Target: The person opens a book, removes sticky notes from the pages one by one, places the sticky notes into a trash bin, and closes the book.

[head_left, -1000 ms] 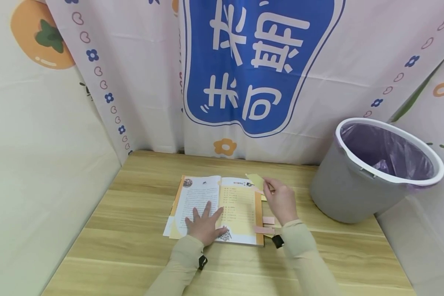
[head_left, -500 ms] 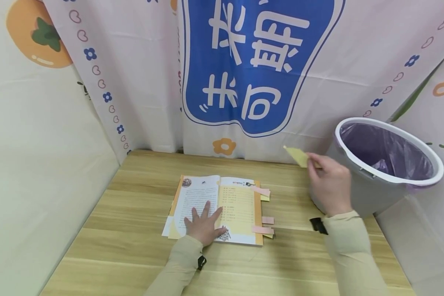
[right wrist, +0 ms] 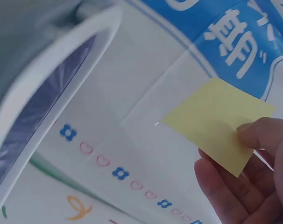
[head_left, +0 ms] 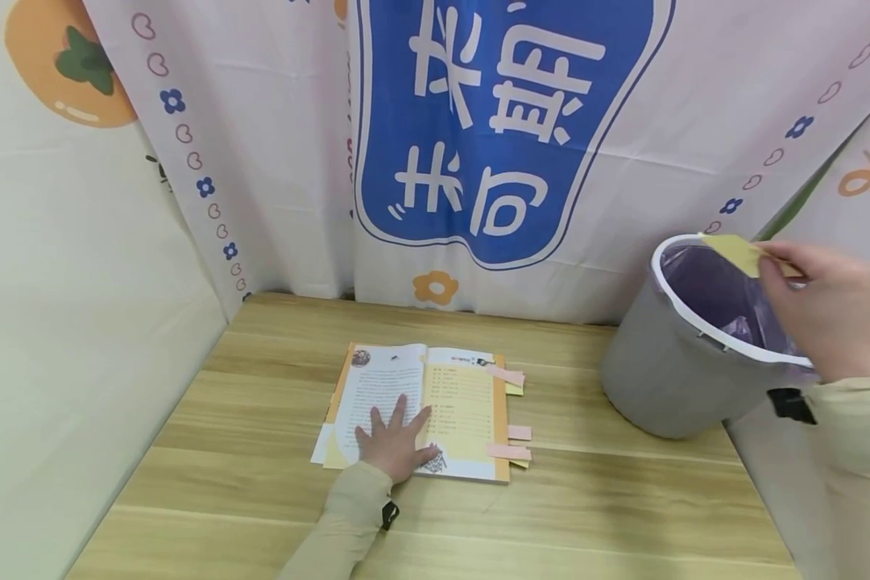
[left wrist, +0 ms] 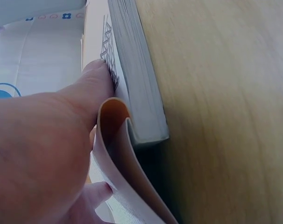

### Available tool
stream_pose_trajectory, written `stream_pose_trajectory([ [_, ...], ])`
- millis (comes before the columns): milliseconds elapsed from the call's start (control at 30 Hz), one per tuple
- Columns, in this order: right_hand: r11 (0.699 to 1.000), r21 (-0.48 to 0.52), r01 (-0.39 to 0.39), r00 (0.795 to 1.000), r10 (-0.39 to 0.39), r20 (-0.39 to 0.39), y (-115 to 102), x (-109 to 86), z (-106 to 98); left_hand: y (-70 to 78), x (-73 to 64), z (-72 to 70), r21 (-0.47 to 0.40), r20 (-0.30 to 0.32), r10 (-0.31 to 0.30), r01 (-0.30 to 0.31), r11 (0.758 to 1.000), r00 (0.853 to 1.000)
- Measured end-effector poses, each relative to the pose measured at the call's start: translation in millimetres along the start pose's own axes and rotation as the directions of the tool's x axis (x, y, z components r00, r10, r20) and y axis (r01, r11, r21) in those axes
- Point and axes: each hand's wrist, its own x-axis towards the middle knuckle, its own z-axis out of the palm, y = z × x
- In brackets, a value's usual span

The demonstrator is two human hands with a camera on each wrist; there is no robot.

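An open book (head_left: 464, 411) lies on the wooden table, with pink and yellow sticky tabs (head_left: 509, 453) along its right edge. My left hand (head_left: 393, 441) rests on it with fingers spread, pressing near the fold; in the left wrist view the thumb touches the page (left wrist: 95, 5) beside the thick page block. A yellow sticky note (right wrist: 221, 123) is pinched between thumb and fingers of my right hand (head_left: 837, 310). That hand is over the mouth of the grey trash bin (head_left: 656, 362), apart from the rim in the right wrist view.
The bin stands at the table's right side, lined with a purple bag (head_left: 703, 282). Behind the wooden table (head_left: 261, 387) hangs a printed curtain (head_left: 297, 201), and more fabric encloses both sides.
My right hand has carried the yellow sticky note from the book's upper right edge rightward to above the bin. The left hand has stayed on the book.
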Motion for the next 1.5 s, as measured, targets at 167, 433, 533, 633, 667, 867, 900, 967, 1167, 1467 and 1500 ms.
stream_pose_trajectory([
  [167,0.995,-0.094,0.015,0.994,-0.004,0.112,26,8.9,-6,-1.0,-1.0,0.5,-0.010,-0.002,-0.002,0.002,1.000,1.000],
  [433,0.983,-0.180,0.033,0.947,0.027,0.321,65,8.9,3,-3.7,-2.1,1.7,-0.025,0.001,-0.004,0.004,1.000,1.000],
  [533,0.982,-0.186,0.017,0.901,0.066,0.429,76,7.6,11,-5.4,-2.3,3.2,-0.026,0.003,-0.012,0.012,1.000,1.000],
  [633,0.985,-0.173,0.020,0.873,0.067,0.482,83,5.8,20,-7.0,-3.2,5.0,-0.030,0.001,-0.020,0.020,0.999,1.000],
  [667,0.986,-0.166,0.012,0.867,0.072,0.493,85,5.1,24,-7.3,-3.5,5.4,-0.027,-0.001,-0.019,0.019,0.999,1.000],
  [867,0.987,-0.152,-0.045,0.828,0.122,0.547,92,1.4,35,-6.3,-5.0,5.7,-0.026,-0.009,-0.009,0.009,1.000,1.000],
  [900,0.987,-0.155,-0.047,0.823,0.126,0.553,93,0.9,37,-6.0,-5.2,5.7,-0.028,-0.008,-0.011,0.010,1.000,1.000],
  [967,0.987,-0.156,-0.043,0.815,0.125,0.566,94,0.5,40,-5.6,-5.4,5.5,-0.031,-0.007,-0.013,0.013,0.999,1.000],
  [1167,0.992,-0.115,0.050,0.784,0.032,0.620,98,-1.7,50,-5.1,-2.7,4.3,-0.020,-0.016,-0.004,0.004,1.000,1.000],
  [1467,0.990,-0.087,0.112,0.777,-0.033,0.628,97,-2.6,47,0.0,-2.5,2.1,-0.008,-0.026,0.012,-0.012,1.000,1.000],
  [1500,0.991,-0.091,0.103,0.782,-0.024,0.623,96,-0.8,45,0.4,-2.2,1.9,-0.007,-0.026,0.011,-0.011,1.000,1.000],
])
